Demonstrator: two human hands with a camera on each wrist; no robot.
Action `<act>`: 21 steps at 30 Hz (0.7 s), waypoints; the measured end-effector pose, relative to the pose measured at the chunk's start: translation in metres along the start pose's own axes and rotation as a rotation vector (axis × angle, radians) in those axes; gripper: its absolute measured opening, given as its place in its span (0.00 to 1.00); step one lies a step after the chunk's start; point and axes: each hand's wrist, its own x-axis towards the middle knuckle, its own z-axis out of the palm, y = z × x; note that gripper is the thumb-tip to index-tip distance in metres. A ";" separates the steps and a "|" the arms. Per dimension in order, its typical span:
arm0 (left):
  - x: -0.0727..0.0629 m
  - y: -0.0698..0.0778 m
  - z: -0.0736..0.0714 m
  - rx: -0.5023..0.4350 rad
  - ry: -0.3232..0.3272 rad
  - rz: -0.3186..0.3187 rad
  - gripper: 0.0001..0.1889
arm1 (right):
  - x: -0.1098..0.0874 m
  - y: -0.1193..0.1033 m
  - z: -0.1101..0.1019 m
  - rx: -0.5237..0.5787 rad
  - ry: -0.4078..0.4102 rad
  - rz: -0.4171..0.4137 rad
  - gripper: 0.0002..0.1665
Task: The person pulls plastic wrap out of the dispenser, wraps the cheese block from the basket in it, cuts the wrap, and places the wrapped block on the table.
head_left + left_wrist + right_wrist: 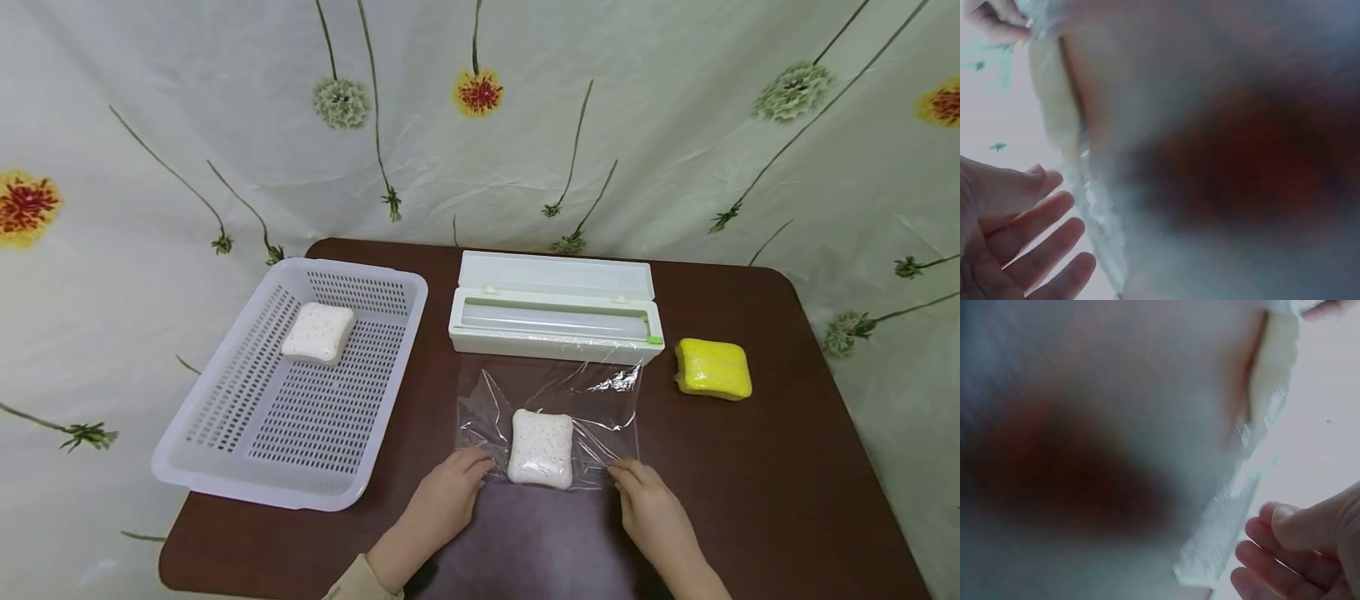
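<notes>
Clear cling film (622,385) stretches from a white dispenser box (555,343) toward me over the dark table. At its near edge sits a white, speckled, pillow-shaped block (542,446), glossy on its near part, with creases in the film beside it. My left hand (450,487) pinches the film's near left corner. On the other side of the block, my right hand (651,504) pinches the near right corner. The left wrist view has the left thumb and fingers (1029,231) beside the film edge; the right wrist view likewise has the right hand (1294,550) there.
A white perforated basket (397,392) at the left holds another white speckled block (318,333). The box's lid (555,275) is raised, with a roll (551,321) inside. A shiny yellow block (712,368) lies at the right. Flowered cloth (420,150) hangs behind the table.
</notes>
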 end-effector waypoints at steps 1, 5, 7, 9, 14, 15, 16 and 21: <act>-0.002 0.001 0.001 0.005 -0.028 0.014 0.13 | -0.003 -0.002 0.001 -0.004 -0.017 -0.013 0.18; -0.006 0.003 0.005 0.041 -0.131 0.024 0.20 | -0.010 -0.007 0.003 -0.008 -0.087 -0.013 0.23; -0.006 0.004 0.007 0.063 -0.151 0.029 0.21 | -0.012 -0.008 0.004 -0.016 -0.103 -0.006 0.24; -0.006 0.004 0.008 0.080 -0.157 0.040 0.21 | -0.012 -0.007 0.006 -0.026 -0.105 -0.010 0.24; -0.004 0.003 0.008 0.059 -0.160 0.033 0.21 | -0.010 -0.005 0.007 -0.039 -0.085 -0.039 0.24; -0.003 0.002 0.008 0.032 -0.155 0.018 0.21 | -0.010 -0.004 0.006 -0.039 -0.081 -0.041 0.24; -0.002 0.000 0.008 0.006 -0.150 0.003 0.20 | -0.010 -0.004 0.006 -0.035 -0.077 -0.039 0.24; 0.002 -0.008 0.008 -0.102 -0.088 -0.069 0.18 | -0.008 0.001 0.004 -0.003 -0.059 -0.017 0.25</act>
